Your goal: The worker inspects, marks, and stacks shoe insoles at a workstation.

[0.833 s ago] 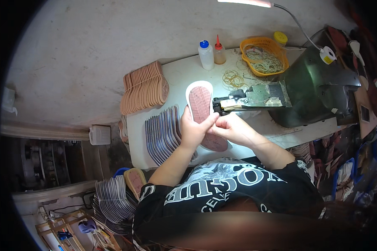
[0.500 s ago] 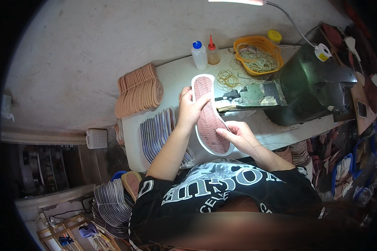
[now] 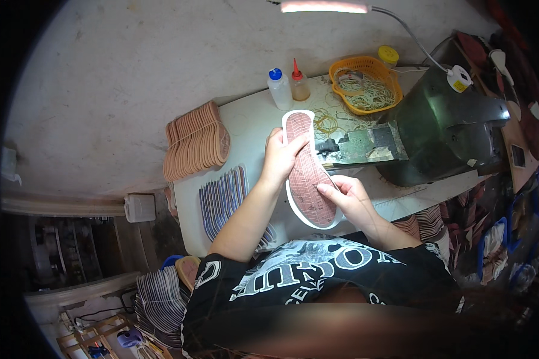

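Observation:
Both my hands hold a shoe insole [image 3: 308,173], pinkish-red and patterned on top with a white rim, tilted in front of me. My left hand [image 3: 281,154] grips its left edge at the upper half, thumb pressed across the top face. Lower down on the right edge, my right hand [image 3: 345,194] pinches it, thumb on top and fingers underneath. Just beyond the insole lies the arm of a dark green sewing machine [image 3: 443,128]; the insole covers the end of that arm.
Left on the white table [image 3: 245,113] stand a bundle of tan insoles [image 3: 196,142] and a row of blue-grey insoles [image 3: 223,199]. Behind are a blue-capped bottle [image 3: 279,90], a red-tipped bottle [image 3: 300,85], rubber bands [image 3: 325,122] and an orange basket [image 3: 365,105]. A lamp [image 3: 325,7] hangs above.
The view has shifted slightly. The insole and both hands sit a little farther right and lower in the picture, with the same grip.

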Demonstrator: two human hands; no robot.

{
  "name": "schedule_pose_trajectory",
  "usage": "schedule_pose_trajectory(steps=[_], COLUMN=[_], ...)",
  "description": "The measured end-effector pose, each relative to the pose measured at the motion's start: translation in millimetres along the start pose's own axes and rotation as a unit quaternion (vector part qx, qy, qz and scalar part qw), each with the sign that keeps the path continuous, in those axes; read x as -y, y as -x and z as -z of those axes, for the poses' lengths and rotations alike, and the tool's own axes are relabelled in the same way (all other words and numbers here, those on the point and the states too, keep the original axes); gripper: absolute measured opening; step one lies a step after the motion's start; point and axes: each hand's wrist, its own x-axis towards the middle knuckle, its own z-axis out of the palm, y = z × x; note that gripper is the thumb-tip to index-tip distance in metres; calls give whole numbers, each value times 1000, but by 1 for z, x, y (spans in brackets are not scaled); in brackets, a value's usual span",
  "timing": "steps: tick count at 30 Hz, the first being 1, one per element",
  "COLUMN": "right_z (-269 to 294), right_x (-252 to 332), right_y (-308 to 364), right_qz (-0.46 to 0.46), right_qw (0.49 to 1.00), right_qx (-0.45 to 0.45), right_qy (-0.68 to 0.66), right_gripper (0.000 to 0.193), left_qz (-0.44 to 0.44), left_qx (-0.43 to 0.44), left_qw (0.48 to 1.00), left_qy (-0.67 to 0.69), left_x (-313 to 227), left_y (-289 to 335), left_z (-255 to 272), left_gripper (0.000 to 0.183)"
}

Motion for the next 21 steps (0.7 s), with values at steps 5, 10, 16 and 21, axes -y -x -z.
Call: schedule_pose_trajectory(steps=[5,10,16,21], right_z=[7,10,13,1], right_x=[1,0,-8,-24], right_y=[-1,-1,6,7], right_qz=[13,9,-113,-143], right_qw=[1000,1000,992,986], right_qx=[9,-14,61,33], right_qy=[23,14,22,-84], right_gripper=[23,25,27,25], left_qz=[-55,-62,-53,-31], left_qx=[-23,-8,-21,14], left_qw=[995,992,985,987], left_qy=[-79,-111,-164,-158], left_x=[-1,9,4,9], left_y=[-3,-13,-20,-38], left_z=[-5,-3,-1,11], left_gripper=[21,24,25,26])
